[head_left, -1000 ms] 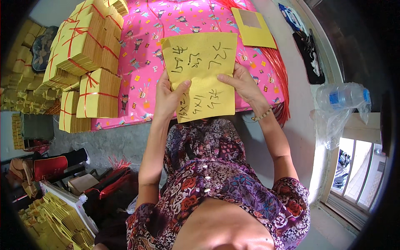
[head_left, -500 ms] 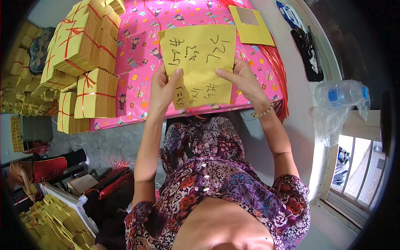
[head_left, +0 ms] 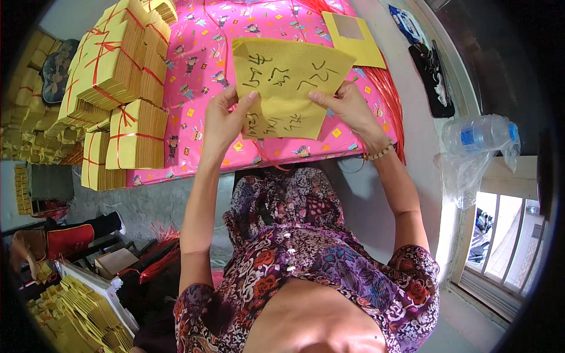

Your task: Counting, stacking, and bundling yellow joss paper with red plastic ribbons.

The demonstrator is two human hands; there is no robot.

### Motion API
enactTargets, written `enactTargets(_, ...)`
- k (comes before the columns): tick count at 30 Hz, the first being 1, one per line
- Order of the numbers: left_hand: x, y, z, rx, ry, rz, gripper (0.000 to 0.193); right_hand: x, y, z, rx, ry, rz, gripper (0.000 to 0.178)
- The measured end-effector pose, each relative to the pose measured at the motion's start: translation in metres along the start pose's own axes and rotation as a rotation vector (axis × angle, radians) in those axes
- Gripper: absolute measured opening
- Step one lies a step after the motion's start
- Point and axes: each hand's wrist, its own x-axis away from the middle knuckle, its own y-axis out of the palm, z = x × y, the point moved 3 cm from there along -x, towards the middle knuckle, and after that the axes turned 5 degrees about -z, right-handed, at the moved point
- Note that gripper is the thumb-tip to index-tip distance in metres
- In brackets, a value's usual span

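Between my two hands a yellow paper sheet (head_left: 288, 82) with dark handwriting is held up over the pink table. My left hand (head_left: 226, 115) pinches its left edge, thumb on top and fingers behind. The right edge is gripped the same way by my right hand (head_left: 350, 109); a beaded bracelet circles that wrist. The sheet tilts, its upper right corner reaching toward a yellow card (head_left: 353, 38) with a pale rectangle, which lies at the table's far right. Beneath that card runs a bunch of red plastic strips (head_left: 388, 100).
Tall bundles of yellow paper (head_left: 112, 65) tied with red string stand on the left of the patterned pink tablecloth (head_left: 194, 135). A plastic bottle (head_left: 485, 134) in a clear bag sits at right by the window. Another person (head_left: 32, 250) works at lower left, near more yellow stacks (head_left: 88, 312).
The yellow sheet has turned and tilted, its right side shifting to the right. My right hand has moved slightly right with it; both hands keep their grip.
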Motion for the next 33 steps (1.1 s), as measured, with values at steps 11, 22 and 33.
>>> enactTargets(11, 0.016, 0.013, -0.014, 0.305, 0.459, 0.094, 0.017, 0.02, -0.003, -0.025, 0.27, -0.124, 0.072, 0.019)
enactTargets(22, 0.051, 0.036, -0.083, 0.01, 0.493, -0.022, 0.025, 0.051, 0.019, 0.052, 0.529, -0.407, -0.143, 0.028)
enactTargets(33, 0.054, 0.052, -0.114, 0.167, 0.078, 0.134, 0.013, 0.048, 0.025, 0.102, 0.324, 0.25, -0.077, 0.032)
